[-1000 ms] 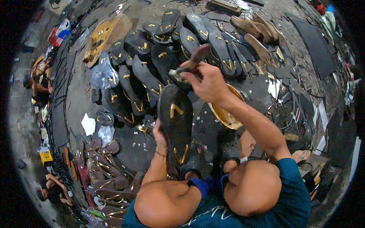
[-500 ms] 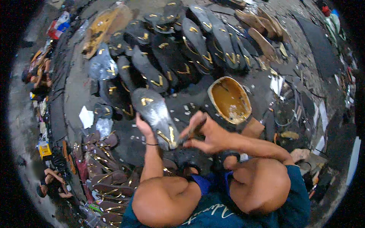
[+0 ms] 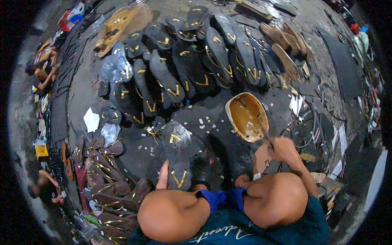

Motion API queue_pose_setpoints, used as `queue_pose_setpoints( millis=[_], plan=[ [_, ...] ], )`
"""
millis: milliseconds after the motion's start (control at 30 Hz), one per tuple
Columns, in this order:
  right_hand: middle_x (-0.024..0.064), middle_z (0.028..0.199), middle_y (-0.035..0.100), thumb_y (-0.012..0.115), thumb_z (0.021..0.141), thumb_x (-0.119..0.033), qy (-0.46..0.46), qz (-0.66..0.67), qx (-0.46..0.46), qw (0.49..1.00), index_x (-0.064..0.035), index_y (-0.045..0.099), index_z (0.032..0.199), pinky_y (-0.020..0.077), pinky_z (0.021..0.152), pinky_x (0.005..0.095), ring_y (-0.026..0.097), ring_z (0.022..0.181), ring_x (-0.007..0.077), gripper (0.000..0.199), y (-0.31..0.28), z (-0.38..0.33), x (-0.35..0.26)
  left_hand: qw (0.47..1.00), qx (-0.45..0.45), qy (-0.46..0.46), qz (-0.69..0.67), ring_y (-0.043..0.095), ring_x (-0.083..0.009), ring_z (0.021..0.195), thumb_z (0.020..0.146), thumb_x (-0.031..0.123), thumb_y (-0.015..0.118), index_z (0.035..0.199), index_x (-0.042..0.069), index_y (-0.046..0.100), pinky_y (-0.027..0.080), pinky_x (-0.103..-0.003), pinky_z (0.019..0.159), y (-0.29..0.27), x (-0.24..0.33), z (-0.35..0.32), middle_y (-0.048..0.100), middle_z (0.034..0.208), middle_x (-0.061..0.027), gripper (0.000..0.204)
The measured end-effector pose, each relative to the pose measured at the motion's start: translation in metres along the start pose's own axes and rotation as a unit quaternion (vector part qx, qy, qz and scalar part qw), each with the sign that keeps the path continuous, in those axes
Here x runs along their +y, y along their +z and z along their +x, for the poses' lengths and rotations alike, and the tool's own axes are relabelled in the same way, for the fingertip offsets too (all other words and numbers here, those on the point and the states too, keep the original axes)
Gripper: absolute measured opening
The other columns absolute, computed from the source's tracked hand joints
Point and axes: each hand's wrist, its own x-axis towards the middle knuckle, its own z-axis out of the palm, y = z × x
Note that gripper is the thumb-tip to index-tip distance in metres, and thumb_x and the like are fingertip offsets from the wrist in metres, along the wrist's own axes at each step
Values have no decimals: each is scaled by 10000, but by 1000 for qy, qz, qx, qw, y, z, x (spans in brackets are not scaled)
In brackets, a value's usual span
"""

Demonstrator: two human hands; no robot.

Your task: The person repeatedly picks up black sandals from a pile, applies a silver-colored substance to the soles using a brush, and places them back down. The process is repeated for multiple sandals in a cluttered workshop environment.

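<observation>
The left hand (image 3: 164, 176) is clamped on a black sandal sole (image 3: 178, 157) lying lengthwise away from the person, just ahead of the knees. The right hand (image 3: 283, 148), closed on a brush (barely visible), reaches right into the glue bowl (image 3: 246, 116). Half a second ago both hands met at the sole; now they are well apart.

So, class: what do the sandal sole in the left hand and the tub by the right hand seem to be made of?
Sandal sole: apparently black rubber or foam, matte with a glossy wet-looking patch, thin gold straps. Tub: material unclear beneath a shiny amber coating, probably glue. The left hand steadies the sole.
</observation>
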Motion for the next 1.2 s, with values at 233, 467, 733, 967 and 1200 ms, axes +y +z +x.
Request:
queue_pose_setpoints(
  millis=[233,467,733,967,1200],
  plan=[
    [68,970,690,717,850,-143,-182,551,147,801,-19,647,1090,508,831,318,639,909,148,279,-79,30,-110,987,-161,3,22,649,-271,915,993,370,337,1201,-17,564,534,-399,839,78,26,67,645,1083,-137,495],
    [99,976,689,732,769,-110,-386,471,301,734,-98,691,1025,498,770,386,645,890,310,260,-72,128,-186,954,-291,13,-74,671,-219,832,1004,341,317,1054,37,613,557,-382,794,133,22,93,679,915,-81,427],
    [97,984,676,680,810,-95,-472,380,343,718,-93,652,1083,501,707,389,643,819,296,274,-84,71,-183,923,-362,65,-109,591,-276,1042,964,434,403,1186,-21,523,509,-385,893,123,57,93,587,1151,-171,520],
    [64,1009,666,674,726,-100,-561,387,178,710,-147,661,1099,476,815,401,623,936,274,376,-42,48,-201,922,-318,88,-200,601,-273,993,926,407,506,1174,6,566,496,-385,903,143,66,78,623,1098,-151,475],
    [10,969,645,622,779,-181,-550,212,385,710,-200,648,1143,456,737,444,628,873,256,365,-60,55,-189,936,-278,185,113,661,-249,968,1012,387,365,1221,26,549,553,-382,855,163,30,90,661,1090,-111,456]
  ],
)
